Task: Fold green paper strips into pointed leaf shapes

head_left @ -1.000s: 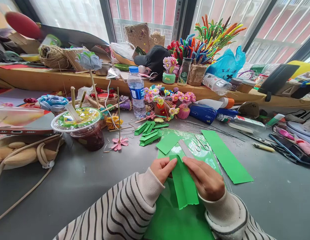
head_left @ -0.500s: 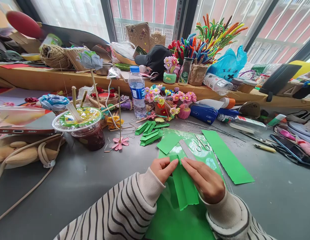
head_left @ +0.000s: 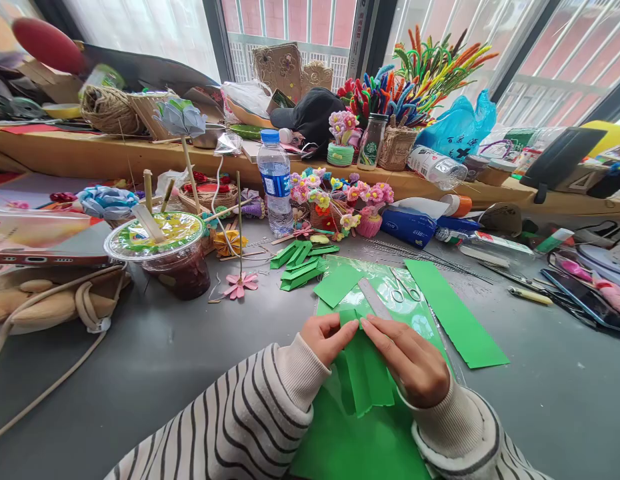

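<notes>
Both left hand (head_left: 326, 338) and right hand (head_left: 415, 363), lower centre, pinched a creased green paper strip (head_left: 373, 381), fingertips nearly closed; likely light and tearable, best held along folds.

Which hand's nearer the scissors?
Right. The right hand is just on the person's side of the scissors, not touching them; the left hand is farther off to their left, also on the near side, at the folded green paper.
</notes>
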{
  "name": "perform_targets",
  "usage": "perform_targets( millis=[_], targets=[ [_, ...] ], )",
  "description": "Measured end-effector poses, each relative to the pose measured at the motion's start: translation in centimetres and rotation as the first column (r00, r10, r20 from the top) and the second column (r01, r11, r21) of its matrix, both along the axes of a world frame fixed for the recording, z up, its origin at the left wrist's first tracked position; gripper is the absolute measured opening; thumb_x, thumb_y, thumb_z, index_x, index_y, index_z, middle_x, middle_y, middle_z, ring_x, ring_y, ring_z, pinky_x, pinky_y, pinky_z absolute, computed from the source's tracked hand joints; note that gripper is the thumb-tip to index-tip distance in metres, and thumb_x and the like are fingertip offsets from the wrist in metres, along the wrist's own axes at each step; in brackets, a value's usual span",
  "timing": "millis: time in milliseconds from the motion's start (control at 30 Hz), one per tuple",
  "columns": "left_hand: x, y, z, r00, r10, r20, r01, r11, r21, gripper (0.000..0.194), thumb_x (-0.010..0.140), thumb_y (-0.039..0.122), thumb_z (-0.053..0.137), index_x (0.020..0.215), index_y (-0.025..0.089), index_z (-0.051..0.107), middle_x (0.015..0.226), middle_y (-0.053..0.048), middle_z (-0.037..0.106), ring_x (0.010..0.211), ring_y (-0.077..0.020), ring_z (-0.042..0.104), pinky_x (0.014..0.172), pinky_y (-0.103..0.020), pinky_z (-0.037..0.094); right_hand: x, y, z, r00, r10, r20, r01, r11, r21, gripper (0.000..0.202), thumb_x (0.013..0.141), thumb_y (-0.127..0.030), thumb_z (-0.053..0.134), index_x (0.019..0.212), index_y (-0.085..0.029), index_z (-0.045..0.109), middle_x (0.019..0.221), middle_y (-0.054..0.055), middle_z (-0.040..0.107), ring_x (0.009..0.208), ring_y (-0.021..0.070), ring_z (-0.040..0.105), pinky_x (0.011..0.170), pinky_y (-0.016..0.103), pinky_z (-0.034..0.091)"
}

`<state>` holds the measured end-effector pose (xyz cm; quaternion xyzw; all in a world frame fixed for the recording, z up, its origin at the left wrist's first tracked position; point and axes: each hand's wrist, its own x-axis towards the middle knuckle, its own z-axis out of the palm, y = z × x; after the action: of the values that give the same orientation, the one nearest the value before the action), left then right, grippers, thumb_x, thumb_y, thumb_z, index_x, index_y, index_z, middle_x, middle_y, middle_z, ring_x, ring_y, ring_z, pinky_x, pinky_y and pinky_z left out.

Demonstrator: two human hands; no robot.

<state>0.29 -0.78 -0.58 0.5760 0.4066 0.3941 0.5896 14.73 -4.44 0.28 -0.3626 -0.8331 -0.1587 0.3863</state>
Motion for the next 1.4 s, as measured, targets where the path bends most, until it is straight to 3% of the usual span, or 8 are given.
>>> perform_targets(
  millis=[567,967,1100,1167,1267,1333,1400],
  targets=[
    [-0.1,0.0,-0.1,0.998,0.019,0.056,-0.016,0.998,-0.055,0.029,0.059,0.039,0.054,0.052,0.011,0.056,0.041,0.002,0.038,0.042,-0.0065,0.031,0.039,-0.02,0.026,0.0,-0.1,0.0,1.0,0.001,0.003,-0.001,1.0,0.001,0.033,0.069,-0.003,0.05,0.101,-0.009,0.052,0.084,0.015,0.062,0.081,0.0213,0.056,0.065,0.032,0.049],
    [0.1,-0.2,0.0,0.998,0.043,0.034,-0.042,0.999,-0.028,0.028,0.058,0.037,0.054,0.053,0.009,0.056,0.042,0.003,0.035,0.042,-0.0058,0.029,0.039,-0.02,0.024,-0.1,-0.1,0.1,1.0,0.025,0.005,-0.025,1.0,0.004,0.031,0.069,-0.002,0.05,0.1,-0.007,0.053,0.083,0.017,0.062,0.08,0.0217,0.056,0.064,0.032,0.049],
    [0.1,-0.1,-0.1,0.999,0.044,0.029,-0.043,0.999,-0.029,0.028,0.059,0.036,0.054,0.054,0.009,0.057,0.042,0.002,0.039,0.043,-0.0067,0.032,0.04,-0.02,0.027,-0.1,0.0,0.2,0.998,0.042,-0.046,-0.044,0.998,-0.037,0.032,0.067,-0.001,0.052,0.098,-0.008,0.055,0.083,0.016,0.062,0.081,0.0215,0.055,0.065,0.032,0.049],
    [0.1,-0.1,-0.1,0.998,0.043,0.036,-0.041,0.998,-0.039,0.027,0.06,0.036,0.054,0.057,0.009,0.058,0.044,0.001,0.042,0.043,-0.0075,0.035,0.041,-0.021,0.029,-0.2,0.1,0.3,0.989,0.027,-0.147,-0.042,0.994,-0.1,0.03,0.065,-0.001,0.054,0.093,-0.01,0.057,0.082,0.013,0.062,0.078,0.0201,0.056,0.066,0.031,0.049],
    [0.1,-0.2,0.0,0.999,0.017,0.052,-0.013,0.998,-0.067,0.027,0.06,0.035,0.054,0.061,0.009,0.06,0.047,-0.001,0.048,0.044,-0.009,0.039,0.042,-0.022,0.033,-0.1,0.4,0.4,0.904,-0.075,-0.422,-0.071,0.945,-0.319,0.024,0.065,-0.01,0.056,0.089,-0.014,0.058,0.08,0.008,0.062,0.069,0.0165,0.057,0.061,0.028,0.051],
    [0.1,-0.3,0.0,0.998,-0.025,0.057,0.029,0.997,-0.073,0.028,0.06,0.036,0.054,0.063,0.009,0.061,0.047,-0.001,0.048,0.043,-0.0089,0.039,0.041,-0.022,0.032,0.1,0.7,0.2,0.819,-0.145,-0.556,-0.177,0.858,-0.483,0.017,0.068,-0.016,0.053,0.083,-0.016,0.06,0.077,0.006,0.062,0.068,0.0153,0.058,0.059,0.025,0.051],
    [0.1,-0.5,0.0,0.996,-0.074,0.047,0.076,0.996,-0.049,0.027,0.06,0.035,0.054,0.062,0.009,0.06,0.044,0.0,0.043,0.041,-0.0074,0.035,0.038,-0.02,0.027,0.4,1.1,0.0,0.782,-0.158,-0.603,-0.312,0.738,-0.598,0.013,0.07,-0.018,0.051,0.077,-0.017,0.062,0.074,0.005,0.063,0.072,0.0158,0.057,0.063,0.025,0.05]
  ],
)
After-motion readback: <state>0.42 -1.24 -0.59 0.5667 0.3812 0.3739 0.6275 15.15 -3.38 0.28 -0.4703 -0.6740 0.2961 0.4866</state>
